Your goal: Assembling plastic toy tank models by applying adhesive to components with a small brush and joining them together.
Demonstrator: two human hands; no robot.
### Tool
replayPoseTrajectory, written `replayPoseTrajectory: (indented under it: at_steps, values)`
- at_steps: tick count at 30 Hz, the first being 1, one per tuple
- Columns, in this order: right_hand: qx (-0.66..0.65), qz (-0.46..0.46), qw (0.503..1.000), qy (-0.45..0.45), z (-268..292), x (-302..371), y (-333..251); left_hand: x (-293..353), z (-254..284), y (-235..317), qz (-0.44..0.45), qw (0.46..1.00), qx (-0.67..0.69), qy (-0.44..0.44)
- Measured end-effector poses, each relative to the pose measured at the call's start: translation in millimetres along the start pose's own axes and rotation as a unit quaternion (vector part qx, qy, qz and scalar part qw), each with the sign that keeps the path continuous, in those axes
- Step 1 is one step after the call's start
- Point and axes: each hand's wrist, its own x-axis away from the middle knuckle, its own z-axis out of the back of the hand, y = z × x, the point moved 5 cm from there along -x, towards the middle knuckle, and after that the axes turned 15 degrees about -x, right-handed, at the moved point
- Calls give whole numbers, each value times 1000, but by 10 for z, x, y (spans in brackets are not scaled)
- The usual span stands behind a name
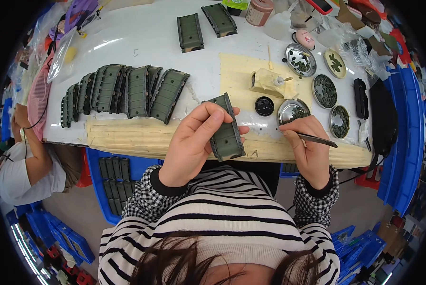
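At the far left of the white work table (pixel 141 38), another person in a white top (pixel 28 175) is seen seated, an arm raised towards the table edge. Just right of that, a fanned row of dark green ribbed plastic track-like pieces (pixel 122 92) is laid overlapping along the front of the table, and two more green pieces of the same kind (pixel 190 32) are placed well apart from it near the far edge. Below the table edge, a blue plastic crate (pixel 115 183) is loaded with further green pieces. Near the middle, a single long dark green ribbed plastic piece (pixel 226 130) is gripped by the left hand (pixel 194 142), the fingers wrapped over its upper part and the thumb pressed along its side; it is held tilted above the pale wooden strip (pixel 127 137) at the table's front. To the right, a slim dark metal tool (pixel 315 139) is pinched between the clenched fingers of the right hand (pixel 310 147), pointing rightward. Just behind that hand, several round metal dishes of small dark green parts (pixel 324 90) are grouped beside a cream-coloured block (pixel 267 81).
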Motion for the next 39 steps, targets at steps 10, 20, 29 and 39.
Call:
replayPoseTrajectory:
  at_steps: [10,20,29,39]
  values:
    - [6,-3,1000,3,-32,14,33,11,-43,-100,27,999,-4,-17]
    - [-21,-15,999,18,-62,10,50,8,-97,-122,33,999,-1,-27]
    - [-75,-16,996,40,-35,32,25,5,-112,-132,29,999,-14,-34]
    - [-176,120,977,-12,-204,-107,-393,3,-313,-172,102,973,116,-172]
